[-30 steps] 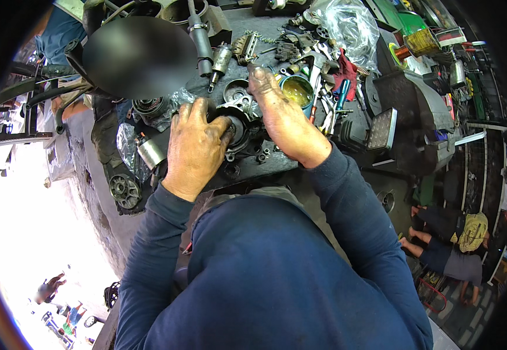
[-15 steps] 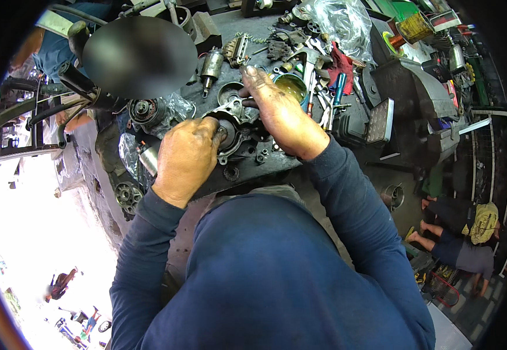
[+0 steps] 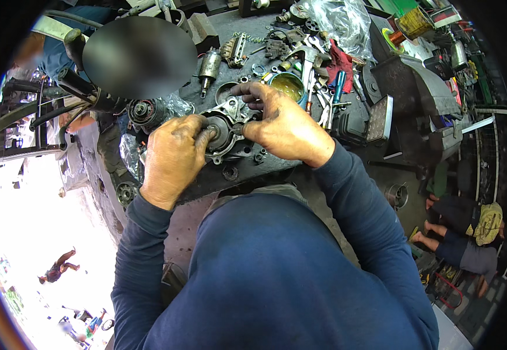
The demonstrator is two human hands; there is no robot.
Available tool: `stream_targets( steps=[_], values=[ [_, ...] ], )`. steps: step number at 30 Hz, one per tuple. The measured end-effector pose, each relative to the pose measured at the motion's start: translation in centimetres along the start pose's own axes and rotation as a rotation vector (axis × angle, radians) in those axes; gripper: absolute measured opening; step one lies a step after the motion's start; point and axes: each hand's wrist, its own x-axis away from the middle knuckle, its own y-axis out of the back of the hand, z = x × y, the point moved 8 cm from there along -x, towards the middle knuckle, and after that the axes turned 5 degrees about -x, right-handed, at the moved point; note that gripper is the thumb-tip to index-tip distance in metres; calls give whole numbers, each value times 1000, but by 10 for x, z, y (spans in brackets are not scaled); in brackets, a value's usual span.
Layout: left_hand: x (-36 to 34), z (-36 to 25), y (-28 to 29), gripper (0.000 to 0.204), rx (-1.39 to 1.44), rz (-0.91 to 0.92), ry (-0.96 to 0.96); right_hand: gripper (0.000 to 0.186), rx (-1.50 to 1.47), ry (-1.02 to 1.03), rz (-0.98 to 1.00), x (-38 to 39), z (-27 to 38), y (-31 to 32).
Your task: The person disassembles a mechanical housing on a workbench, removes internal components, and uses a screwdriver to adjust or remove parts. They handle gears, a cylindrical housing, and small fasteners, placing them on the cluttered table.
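Observation:
A grey cast-metal housing (image 3: 213, 156) with a round disc-like part inside it lies near the front edge of the workbench. My left hand (image 3: 174, 154) is closed on its left side, thumb over the round part and fingertips along the rim. Over the right side of the housing is my right hand (image 3: 285, 128), its fingers curved and its thumb pressed against a small round part (image 3: 237, 128) at the edge. The index finger reaches past the top, beside a metal ring (image 3: 225, 91). My palms and fingers hide parts of the housing.
A small cylindrical motor (image 3: 209, 70) lies beyond the housing. Around it are a bowl of yellowish grease (image 3: 288, 86), a hammer (image 3: 309, 58), spanners, a red cloth (image 3: 341, 63) and clear plastic (image 3: 341, 23). A toothed ring (image 3: 230, 173) sits near the front edge. People are in the background.
My right hand has drawn down and its fingers have bent from stretched to curved, thumb now at the housing's right side. My left hand has shifted slightly left, uncovering more of the round part.

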Motion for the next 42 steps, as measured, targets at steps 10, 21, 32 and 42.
stream_targets(
  steps=[10, 21, 32, 42],
  values=[
    [4, -13, -4, 17, -3, -57, -100, 62, 338, 138, -69, 5, 6, -7],
    [6, -7, -3, 16, 30, -39, -101, 67, 524, 264, -43, 4, 7, -21],
    [4, 0, -1, 16, 79, -54, -89, 55, 565, 336, -11, 2, 8, -30],
    [10, 10, 0, 17, 134, -71, -32, 30, 643, 470, -97, 5, 20, -33]
  ],
)
